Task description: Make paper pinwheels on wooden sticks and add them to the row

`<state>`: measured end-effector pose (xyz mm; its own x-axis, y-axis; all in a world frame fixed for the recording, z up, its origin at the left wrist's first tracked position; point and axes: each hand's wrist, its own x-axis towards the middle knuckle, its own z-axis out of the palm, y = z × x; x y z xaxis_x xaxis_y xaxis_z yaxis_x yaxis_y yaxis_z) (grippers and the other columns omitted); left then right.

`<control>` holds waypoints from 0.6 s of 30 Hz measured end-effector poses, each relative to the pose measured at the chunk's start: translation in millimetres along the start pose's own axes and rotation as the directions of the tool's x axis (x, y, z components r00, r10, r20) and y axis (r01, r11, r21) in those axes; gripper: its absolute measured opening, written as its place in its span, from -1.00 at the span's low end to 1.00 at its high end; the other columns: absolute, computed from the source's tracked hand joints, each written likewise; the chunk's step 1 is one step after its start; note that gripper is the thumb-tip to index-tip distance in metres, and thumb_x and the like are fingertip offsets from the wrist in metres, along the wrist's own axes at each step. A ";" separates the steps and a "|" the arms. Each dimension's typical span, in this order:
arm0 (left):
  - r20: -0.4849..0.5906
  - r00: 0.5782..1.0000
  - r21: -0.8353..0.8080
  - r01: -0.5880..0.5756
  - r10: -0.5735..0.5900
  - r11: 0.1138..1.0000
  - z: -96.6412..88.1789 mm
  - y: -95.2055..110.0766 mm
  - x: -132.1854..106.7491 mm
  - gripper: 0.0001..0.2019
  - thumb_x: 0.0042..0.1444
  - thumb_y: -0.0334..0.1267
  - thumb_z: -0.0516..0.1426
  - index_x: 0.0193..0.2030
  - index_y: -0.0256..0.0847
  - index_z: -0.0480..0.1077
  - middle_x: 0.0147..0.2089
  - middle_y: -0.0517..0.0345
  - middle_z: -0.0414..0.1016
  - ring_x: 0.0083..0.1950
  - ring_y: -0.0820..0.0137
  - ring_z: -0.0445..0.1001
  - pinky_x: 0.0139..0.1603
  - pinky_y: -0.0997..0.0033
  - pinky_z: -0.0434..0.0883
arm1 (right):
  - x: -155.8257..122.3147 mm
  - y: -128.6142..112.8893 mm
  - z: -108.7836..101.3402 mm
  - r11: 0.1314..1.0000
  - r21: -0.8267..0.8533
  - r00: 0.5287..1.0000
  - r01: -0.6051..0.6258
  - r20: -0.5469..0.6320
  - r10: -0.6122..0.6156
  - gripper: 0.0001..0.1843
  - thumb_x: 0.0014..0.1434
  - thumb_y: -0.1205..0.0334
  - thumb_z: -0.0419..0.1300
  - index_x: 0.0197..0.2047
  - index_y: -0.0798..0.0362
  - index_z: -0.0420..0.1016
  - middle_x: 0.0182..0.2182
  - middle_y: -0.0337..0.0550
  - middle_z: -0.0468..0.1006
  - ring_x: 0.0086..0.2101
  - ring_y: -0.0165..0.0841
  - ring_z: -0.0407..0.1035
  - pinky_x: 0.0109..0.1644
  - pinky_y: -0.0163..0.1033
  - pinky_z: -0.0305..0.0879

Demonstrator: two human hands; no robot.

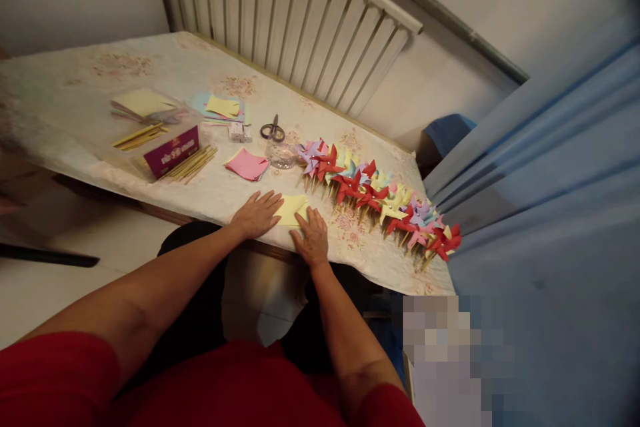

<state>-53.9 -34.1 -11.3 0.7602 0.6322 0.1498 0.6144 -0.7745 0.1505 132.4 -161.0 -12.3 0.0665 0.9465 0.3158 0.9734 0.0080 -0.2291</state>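
Evidently, the step in hand is the smoothing or squaring of a thin, pale yellow sheet of paper; this is a judgement from the posture of the hands. The sheet lies flat at the near edge of a worktop covered in pale, floral-patterned cloth, directly before the seated person.

The left hand is laid palm down, its fingertips on the sheet's left side. The right hand rests at the sheet's right side, fingers slightly bent. The grip of each is released: fingers spread, nothing clenched. Whether any fingertip pinches an edge cannot be told.

Nearby items are noted as follows. Just beyond the sheet lies a small pile of pink-topped paper squares, with a round, clear, shallow dish beside it. Behind the dish lies a pair of dark-handled metal scissors. To the right stands a dense row of red, yellow, lilac and pink paper pinwheels on thin sticks. To the left lies a bundle of slender, straw-coloured sticks.

In this inspector's judgement, the next move calls for steadying the sheet with one hand and freeing the other.
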 end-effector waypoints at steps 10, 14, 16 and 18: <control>-0.012 1.000 -0.015 0.004 -0.005 1.000 2.0 -1.3 -0.3 -0.46 0.34 -0.09 -0.07 0.41 -0.14 0.21 0.49 0.00 0.14 0.51 0.14 0.02 0.46 -0.05 -0.09 | -1.5 0.8 1.5 1.000 0.002 1.000 0.019 0.011 -0.019 -0.44 0.32 -0.05 0.16 0.34 -0.16 0.32 0.41 -0.06 0.15 0.41 -0.11 -0.07 0.41 0.05 -0.07; -0.017 1.000 -0.001 0.001 -0.001 1.000 3.0 -1.1 -0.8 -0.45 0.34 -0.09 -0.07 0.41 -0.19 0.21 0.49 -0.03 0.14 0.51 0.14 0.01 0.46 -0.05 -0.09 | -1.8 2.7 3.5 0.996 0.090 0.999 -0.007 -0.049 0.011 -0.42 0.32 -0.03 0.13 0.34 -0.04 0.31 0.37 0.00 0.22 0.38 -0.14 0.02 0.40 0.01 0.03; -0.015 1.000 0.004 -0.003 0.003 1.000 3.5 -1.4 -0.7 -0.45 0.34 -0.09 -0.08 0.41 -0.19 0.21 0.49 -0.03 0.13 0.51 0.14 0.01 0.46 -0.06 -0.09 | -1.9 5.9 6.2 0.986 0.160 0.992 -0.053 -0.104 0.070 -0.40 0.34 0.00 0.07 0.36 0.08 0.27 0.34 0.07 0.28 0.34 -0.16 0.10 0.38 0.00 0.08; -0.012 1.000 0.004 -0.005 0.006 1.000 4.1 -2.1 -0.3 -0.46 0.34 -0.09 -0.08 0.41 -0.18 0.21 0.49 -0.02 0.13 0.51 0.14 0.01 0.46 -0.06 -0.09 | -1.8 10.3 9.6 0.964 0.240 0.974 -0.117 -0.163 0.158 -0.37 0.35 0.03 0.01 0.38 0.18 0.21 0.30 0.13 0.32 0.31 -0.18 0.17 0.37 -0.02 0.14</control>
<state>-54.6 -32.8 -15.6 0.7609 0.6281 0.1626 0.6111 -0.7780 0.1457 140.2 -159.5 -24.0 0.2547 0.8706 0.4210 0.8778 -0.0255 -0.4784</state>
